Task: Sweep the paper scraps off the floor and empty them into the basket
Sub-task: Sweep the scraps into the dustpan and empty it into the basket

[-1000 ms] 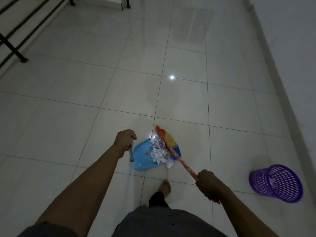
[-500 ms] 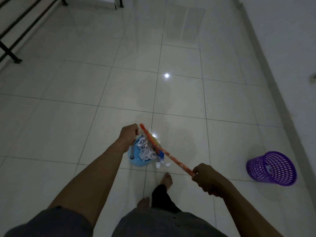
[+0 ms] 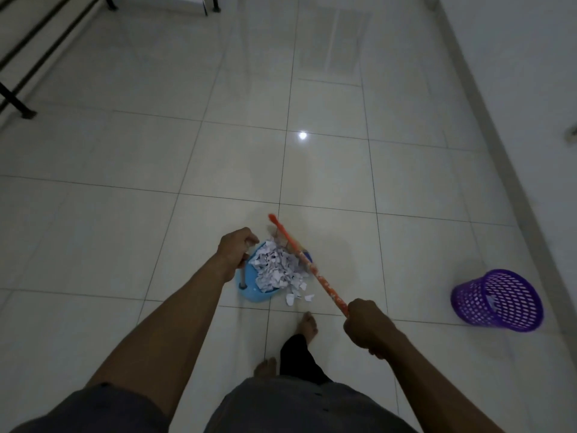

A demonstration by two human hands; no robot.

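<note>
A blue dustpan [image 3: 249, 290] sits on the tiled floor in front of my feet, heaped with white paper scraps [image 3: 274, 270]. My left hand [image 3: 235, 248] grips its upright handle. My right hand [image 3: 367, 323] grips the orange broom handle [image 3: 307, 264], which slants up-left across the pan; the bristles are blurred at the pan's far side. A few loose scraps [image 3: 298, 296] lie on the floor just right of the pan. The purple mesh basket [image 3: 499, 300] stands to the right, apart from the pan.
A white wall with a skirting edge [image 3: 487, 126] runs along the right. Black metal rails [image 3: 18, 101] stand at the far left and furniture legs [image 3: 215, 4] at the top. My bare feet [image 3: 307, 323] are just behind the pan.
The broom has swept the scraps further into the dustpan and the pan has tilted up toward me. A few scraps have spilled onto the floor at its right.
</note>
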